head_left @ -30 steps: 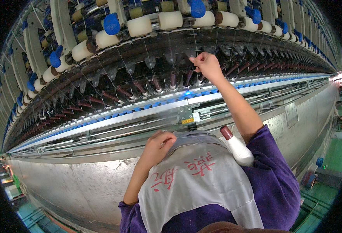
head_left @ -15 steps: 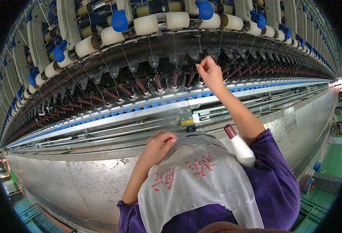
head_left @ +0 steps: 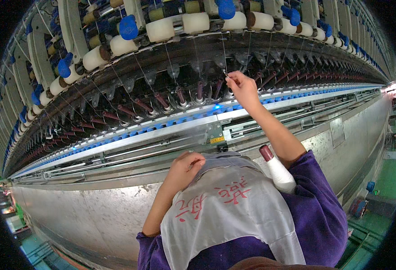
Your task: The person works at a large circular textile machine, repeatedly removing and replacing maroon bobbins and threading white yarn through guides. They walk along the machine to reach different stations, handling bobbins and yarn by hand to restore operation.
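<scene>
My left hand [head_left: 185, 170] is closed in a pinch in front of the machine, low at my waist. From its fingertips a thin white yarn [head_left: 222, 158] runs to the right, toward a full white yarn bobbin [head_left: 280, 174] with a dark red tube end. This bobbin is tilted against my right upper arm and apron. My right hand [head_left: 244, 88] reaches up to the spindle row, thumb and fingers pinched together beside a dark red spindle tube [head_left: 216, 89]. A tiny pale spot shows at its fingertips; what they hold is too small to name.
White rollers [head_left: 195, 22] and blue knobs [head_left: 129, 27] line the top of the spinning machine. Threads run down to the tubes. A metal rail [head_left: 162, 130] with a blue strip crosses in front, above a steel panel [head_left: 103, 202]. I wear a light apron [head_left: 225, 216].
My right hand has lowered slightly, and its fingers have shifted a little. The view has shifted slightly. My left hand stays nearly in place with the yarn.
</scene>
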### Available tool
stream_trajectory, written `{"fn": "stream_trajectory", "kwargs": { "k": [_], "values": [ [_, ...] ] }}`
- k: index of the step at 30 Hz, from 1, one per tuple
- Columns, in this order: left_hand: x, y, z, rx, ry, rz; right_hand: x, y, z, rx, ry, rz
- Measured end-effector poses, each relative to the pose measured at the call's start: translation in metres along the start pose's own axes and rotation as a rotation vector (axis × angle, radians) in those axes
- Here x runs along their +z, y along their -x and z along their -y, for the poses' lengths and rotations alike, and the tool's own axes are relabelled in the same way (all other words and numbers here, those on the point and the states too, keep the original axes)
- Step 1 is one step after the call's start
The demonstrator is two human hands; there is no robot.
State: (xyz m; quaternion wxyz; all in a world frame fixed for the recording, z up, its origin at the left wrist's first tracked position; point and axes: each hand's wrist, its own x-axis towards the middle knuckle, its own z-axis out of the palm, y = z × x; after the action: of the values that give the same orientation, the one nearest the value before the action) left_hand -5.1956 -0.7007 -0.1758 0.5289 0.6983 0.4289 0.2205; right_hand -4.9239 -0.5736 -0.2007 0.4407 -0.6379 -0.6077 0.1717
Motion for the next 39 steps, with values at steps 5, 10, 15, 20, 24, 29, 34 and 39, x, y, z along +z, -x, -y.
{"fn": "stream_trajectory", "kwargs": {
  "k": [5, 10, 15, 20, 24, 29, 34, 39],
  "values": [
    [0.003, 0.002, -0.001, 0.057, 0.002, 0.001, -0.002, 0.015, -0.033, -0.075, 0.135, 0.113],
    [0.002, 0.004, -0.004, 0.035, -0.009, -0.01, -0.002, 0.13, -0.157, -0.122, 0.656, 0.746],
    [-0.001, 0.003, -0.006, 0.062, 0.0, 0.035, -0.089, 0.272, -0.28, 0.213, 1.113, 1.329],
    [0.01, -0.019, -0.025, -0.001, 0.124, 0.194, -0.133, 0.257, -0.307, 0.41, 1.226, 1.129],
    [0.044, -0.06, -0.07, 0.172, 0.426, 0.694, -0.09, 0.141, -0.222, 0.239, 0.806, 0.963],
    [0.083, -0.076, -0.13, 0.086, 0.77, 0.724, -0.09, -0.003, -0.006, 0.064, 0.221, 0.644],
    [0.055, -0.065, -0.115, 0.09, 0.628, 0.434, -0.156, -0.091, 0.133, -0.136, 0.054, 0.404],
    [0.0, -0.034, -0.071, 0.006, 0.538, -0.205, -0.154, -0.205, 0.162, -0.626, 0.452, -0.025]
  ]
}}
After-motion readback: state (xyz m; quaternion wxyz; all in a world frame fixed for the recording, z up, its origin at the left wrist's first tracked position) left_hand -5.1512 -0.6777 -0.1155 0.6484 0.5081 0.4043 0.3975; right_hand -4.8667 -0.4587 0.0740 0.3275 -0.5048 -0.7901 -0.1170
